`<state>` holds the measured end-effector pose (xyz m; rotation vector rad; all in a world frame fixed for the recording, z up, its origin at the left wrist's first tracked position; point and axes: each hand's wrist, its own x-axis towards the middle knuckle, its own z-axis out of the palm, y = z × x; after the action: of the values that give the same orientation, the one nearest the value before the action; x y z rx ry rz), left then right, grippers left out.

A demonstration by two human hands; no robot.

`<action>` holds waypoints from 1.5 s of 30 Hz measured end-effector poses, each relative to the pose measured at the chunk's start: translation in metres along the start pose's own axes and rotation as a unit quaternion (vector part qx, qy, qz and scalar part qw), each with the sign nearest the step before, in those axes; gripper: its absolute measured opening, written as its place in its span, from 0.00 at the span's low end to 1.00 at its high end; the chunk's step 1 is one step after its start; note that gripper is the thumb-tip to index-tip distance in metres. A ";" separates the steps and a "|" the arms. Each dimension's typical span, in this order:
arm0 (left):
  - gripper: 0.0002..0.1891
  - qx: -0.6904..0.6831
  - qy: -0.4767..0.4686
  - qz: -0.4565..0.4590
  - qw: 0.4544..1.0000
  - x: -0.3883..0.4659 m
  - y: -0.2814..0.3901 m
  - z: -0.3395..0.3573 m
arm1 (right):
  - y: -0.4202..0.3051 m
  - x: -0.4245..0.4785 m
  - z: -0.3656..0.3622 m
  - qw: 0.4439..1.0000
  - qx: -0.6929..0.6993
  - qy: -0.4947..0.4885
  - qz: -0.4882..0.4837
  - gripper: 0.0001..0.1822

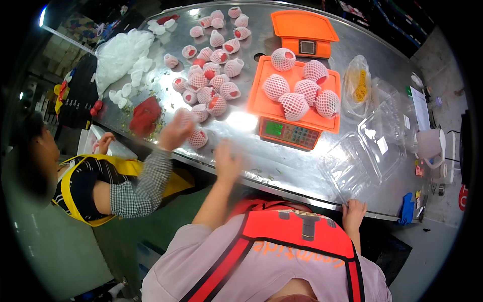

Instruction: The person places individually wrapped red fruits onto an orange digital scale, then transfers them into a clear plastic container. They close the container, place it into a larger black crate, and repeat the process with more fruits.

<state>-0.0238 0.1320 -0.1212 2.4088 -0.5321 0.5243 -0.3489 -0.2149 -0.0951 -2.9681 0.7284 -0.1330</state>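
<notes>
My left hand (228, 161), blurred, is over the steel table's near edge with its fingers spread and no object visible in it. To its left a red fruit in a white foam net (198, 138) lies on the table. My right hand (354, 212) rests at the table's edge, by the corner of the clear plastic clamshell containers (349, 162); whether it grips one I cannot tell. In front of me stands an orange digital scale (290, 134) with a lit green display. Several net-wrapped fruits (294, 107) sit on its tray.
A co-worker's hand (175, 130) reaches among many netted fruits (207, 94). A second orange scale (305, 28) stands behind. At left are a bag of foam nets (122, 53) and a red cloth (145, 116). A bag of yellow rubber bands (358, 87) and a mug (430, 144) are at right.
</notes>
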 end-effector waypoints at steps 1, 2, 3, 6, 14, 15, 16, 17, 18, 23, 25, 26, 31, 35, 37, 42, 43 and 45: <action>0.23 0.012 0.017 -0.061 0.998 0.015 -0.006 -0.008 | -0.005 0.008 -0.011 1.000 0.014 -0.009 -0.003 0.14; 0.23 0.024 0.034 -0.117 0.992 0.028 -0.013 -0.016 | -0.012 0.026 -0.029 0.999 0.030 -0.015 -0.002 0.16; 0.24 -0.012 -0.052 -0.152 0.987 0.032 -0.030 -0.021 | -0.019 0.046 -0.046 0.999 0.043 -0.024 -0.003 0.17; 0.24 0.057 -0.024 -0.005 0.998 0.025 -0.032 -0.010 | -0.042 0.107 -0.070 0.978 0.208 0.010 -0.031 0.21; 0.27 0.001 0.031 -0.106 0.994 0.031 -0.052 -0.010 | -0.102 0.225 -0.050 0.953 0.240 0.173 -0.065 0.28; 0.29 0.007 0.033 -0.106 0.994 0.038 -0.055 -0.012 | -0.105 0.235 -0.046 0.953 0.222 0.192 -0.074 0.30; 0.30 0.013 0.034 -0.104 0.994 0.049 -0.056 -0.015 | -0.108 0.243 -0.041 0.952 0.204 0.212 -0.082 0.31; 0.31 0.019 0.035 -0.102 0.994 0.059 -0.057 -0.016 | -0.110 0.251 -0.037 0.951 0.186 0.232 -0.089 0.33; 0.31 0.030 0.035 -0.098 0.994 0.067 -0.059 -0.014 | -0.114 0.260 -0.032 0.952 0.198 0.216 -0.091 0.34; 0.31 0.058 0.019 -0.012 0.998 0.114 -0.073 0.017 | -0.136 0.283 -0.027 0.952 0.254 0.154 -0.068 0.37; 0.31 0.091 -0.061 -0.039 0.993 0.136 -0.070 0.026 | -0.141 0.287 -0.027 0.955 0.246 0.157 -0.055 0.38; 0.30 0.107 -0.101 -0.051 0.988 0.145 -0.067 0.030 | -0.142 0.288 -0.028 0.956 0.241 0.160 -0.046 0.38; 0.27 0.216 -0.171 -0.041 0.960 0.163 -0.077 0.058 | -0.139 0.270 -0.033 0.913 0.302 0.274 0.006 0.37; 0.25 0.202 -0.183 -0.039 0.961 0.171 -0.068 0.035 | -0.171 0.203 -0.047 0.878 0.396 0.266 -0.048 0.38; 0.28 0.143 -0.118 -0.036 0.982 0.176 -0.061 0.026 | -0.181 0.170 -0.033 0.876 0.455 0.121 -0.106 0.37; 0.34 -0.239 -0.072 -0.159 0.955 0.198 0.007 -0.010 | -0.220 0.137 0.033 0.902 0.387 0.004 -0.190 0.37; 0.34 -0.337 -0.101 -0.188 0.917 0.192 0.013 -0.003 | -0.228 0.137 0.039 0.904 0.375 -0.009 -0.205 0.37; 0.33 -0.521 -0.157 -0.237 0.805 0.178 0.018 0.020 | -0.238 0.140 0.050 0.908 0.356 -0.008 -0.222 0.37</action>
<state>0.1223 0.0626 -0.0413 1.4324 -0.2129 -0.3531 -0.1114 -0.0664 -0.1117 -2.3511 -0.0391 -0.3209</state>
